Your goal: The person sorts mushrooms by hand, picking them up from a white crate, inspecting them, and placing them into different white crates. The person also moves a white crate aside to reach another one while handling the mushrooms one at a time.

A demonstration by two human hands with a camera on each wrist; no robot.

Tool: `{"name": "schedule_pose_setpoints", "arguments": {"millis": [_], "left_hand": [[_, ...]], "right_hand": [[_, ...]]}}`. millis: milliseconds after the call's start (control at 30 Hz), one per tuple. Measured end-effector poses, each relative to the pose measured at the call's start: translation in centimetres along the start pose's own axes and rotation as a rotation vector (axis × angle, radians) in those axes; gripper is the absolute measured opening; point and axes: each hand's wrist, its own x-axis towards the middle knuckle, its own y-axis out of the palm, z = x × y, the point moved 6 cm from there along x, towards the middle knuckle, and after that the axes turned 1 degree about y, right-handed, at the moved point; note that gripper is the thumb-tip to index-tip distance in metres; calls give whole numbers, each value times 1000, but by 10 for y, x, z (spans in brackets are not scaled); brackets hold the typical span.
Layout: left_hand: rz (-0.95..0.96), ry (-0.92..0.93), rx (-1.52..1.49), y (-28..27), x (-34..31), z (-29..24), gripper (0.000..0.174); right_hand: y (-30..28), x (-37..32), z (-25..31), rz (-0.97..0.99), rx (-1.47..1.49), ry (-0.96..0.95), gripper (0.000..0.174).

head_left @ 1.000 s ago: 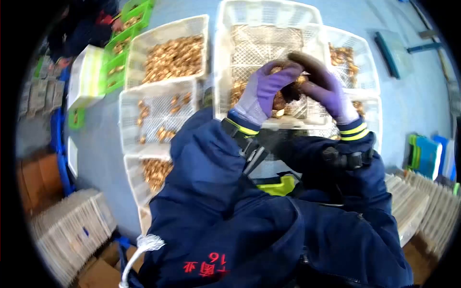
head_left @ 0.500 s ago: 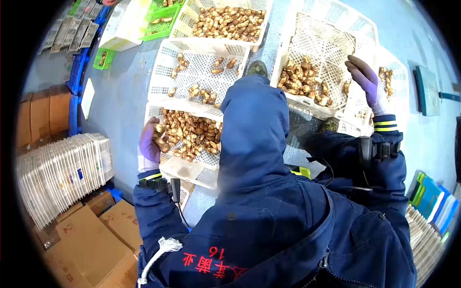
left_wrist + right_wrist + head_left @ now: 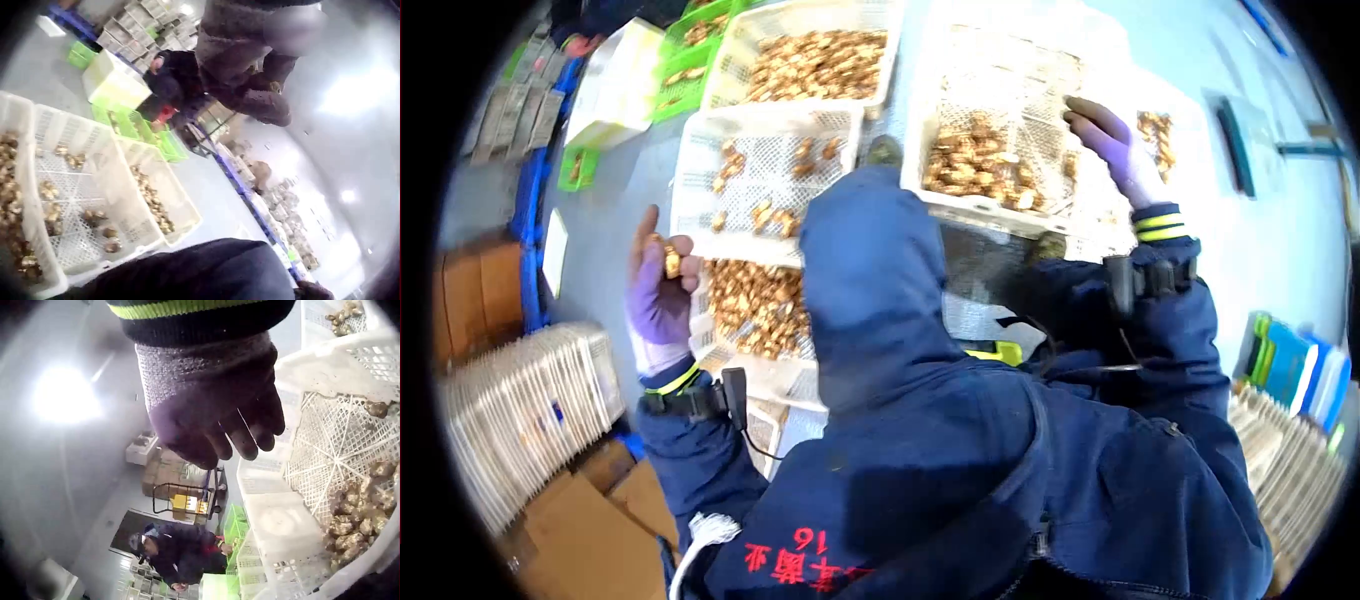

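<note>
My left hand (image 3: 662, 295), in a purple-palmed glove, holds a brown mushroom (image 3: 671, 260) in its curled fingers. It is at the outer left side of a white crate full of mushrooms (image 3: 755, 310). In the left wrist view the glove (image 3: 240, 69) fills the upper middle, with most of the mushroom hidden. My right hand (image 3: 1115, 150), in a matching glove, is over the right side of a large white crate (image 3: 1000, 212) with a heap of mushrooms (image 3: 975, 160) in its near left part. Its fingers (image 3: 240, 434) are extended and hold nothing.
A sparsely filled white crate (image 3: 690, 200) and a fuller one (image 3: 710, 85) stand beyond the left hand. Green baskets (image 3: 685, 75) and a white box (image 3: 615, 85) are farther off. Another person (image 3: 178, 550) is beside them. Stacked crates (image 3: 540, 400) and cardboard boxes (image 3: 580, 530) lie left.
From both hands together over the large crate, my left hand has swung left with a mushroom, then turned its palm up. My right hand has opened out and stays over the crate's right side.
</note>
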Motion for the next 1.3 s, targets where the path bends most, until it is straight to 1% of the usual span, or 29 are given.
{"name": "schedule_pose_setpoints", "arguments": {"millis": [67,200,267,333,367,400,467,500,567,600,633,667,700,733,767,800,833,867,900,967,1000,1033,1067,1100,1133,1167,1200,1267,1300], "left_hand": [[133,40,126,49,13,-14,46],[232,99,234,159,38,-32,44],[456,143,131,211,55,-31,42],[436,86,76,258,66,-17,45],[560,93,-68,276,83,1,47],[516,-5,-215,289,95,26,51],[505,-166,-405,308,113,76,53],[482,-215,-427,313,118,99,53],[403,-294,-469,310,125,133,49],[380,-307,-488,308,130,136,48],[345,-322,-503,302,136,137,47],[309,-332,-516,295,142,137,46],[297,-322,-500,289,146,138,41],[255,-91,-166,288,135,127,31],[338,215,176,283,139,125,29],[402,342,309,284,139,125,31],[452,478,431,287,137,121,33],[474,327,330,287,138,126,31],[472,295,329,287,140,126,31],[448,177,285,288,140,117,32],[506,292,292,282,143,127,36],[464,45,234,279,147,130,40],[431,-93,158,280,145,131,44],[385,-227,78,281,143,133,48],[352,-251,-16,283,141,133,52],[334,-258,30,283,140,134,53],[435,-356,98,281,141,142,53],[500,-159,-5,284,139,164,50],[582,-92,-44,289,135,167,48]], "right_hand": [[-18,-4,-2,-64,-32,-112,39],[-41,-8,-21,-175,-57,62,39],[-46,-7,-46,-224,-155,7,38],[-45,-14,-41,-112,-166,146,37],[-45,-17,-33,-80,-259,142,35],[-42,-17,-41,-83,-346,29,33],[-29,-19,-70,17,-147,264,33],[-27,-18,-75,80,-303,289,35],[-24,-17,-92,159,-438,257,36],[-23,-9,-89,213,-517,233,36],[-19,5,-94,353,-583,313,36],[-17,18,-92,359,-631,339,34],[-9,39,-104,425,-747,307,33],[1,61,-103,488,-863,272,31],[11,75,-106,579,-916,313,32],[25,89,-113,629,-958,363,38],[47,95,-122,701,-921,343,40],[67,102,-130,771,-883,321,43],[80,105,-130,852,-894,425,47],[120,111,-154,888,-973,363,48],[132,107,-180,858,-1035,336,47],[135,107,-184,884,-1009,304,45],[134,108,-190,927,-985,324,42],[121,109,-177,926,-902,421,39],[104,109,-161,918,-818,519,37],[89,116,-153,884,-730,542,35],[76,118,-135,789,-642,682,32],[60,118,-88,715,-161,569,33],[53,115,-42,621,-328,471,36]]}}
